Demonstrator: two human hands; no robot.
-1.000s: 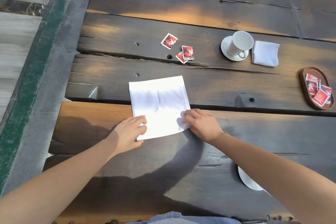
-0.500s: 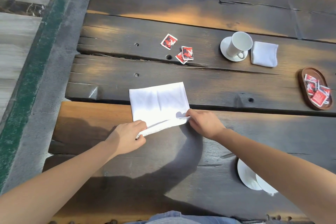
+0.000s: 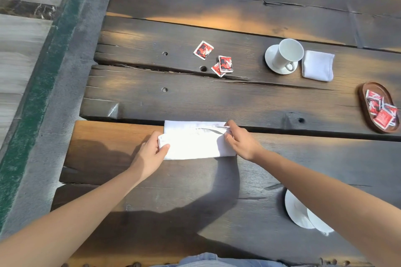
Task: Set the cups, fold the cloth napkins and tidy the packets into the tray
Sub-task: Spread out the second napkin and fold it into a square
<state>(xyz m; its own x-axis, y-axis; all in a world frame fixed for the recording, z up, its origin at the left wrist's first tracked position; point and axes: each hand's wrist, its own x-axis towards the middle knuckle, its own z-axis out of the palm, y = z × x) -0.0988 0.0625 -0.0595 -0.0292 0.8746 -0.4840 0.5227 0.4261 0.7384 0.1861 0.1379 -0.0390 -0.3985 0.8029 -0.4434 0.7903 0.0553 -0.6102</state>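
Observation:
A white cloth napkin (image 3: 195, 143) lies folded over into a wide strip on the dark wooden table (image 3: 217, 97). My left hand (image 3: 149, 154) pinches its left end and my right hand (image 3: 240, 141) pinches its right end. Three red packets (image 3: 219, 60) lie loose on the plank beyond. At the far right a white cup (image 3: 286, 54) stands on a saucer (image 3: 269, 58), with a folded white napkin (image 3: 318, 68) beside it. A brown oval tray (image 3: 368, 89) at the right edge holds several red packets. Another saucer (image 3: 297, 214) with a cup sits near me, partly hidden by my right forearm.
The table's left edge drops to a grey stone and green-striped floor (image 3: 43, 71). Gaps and cracks run between the planks. Blue jeans show at the bottom edge.
Both hands lifted the napkin's near edge and carried it away from me, folding the flat square in half into a strip.

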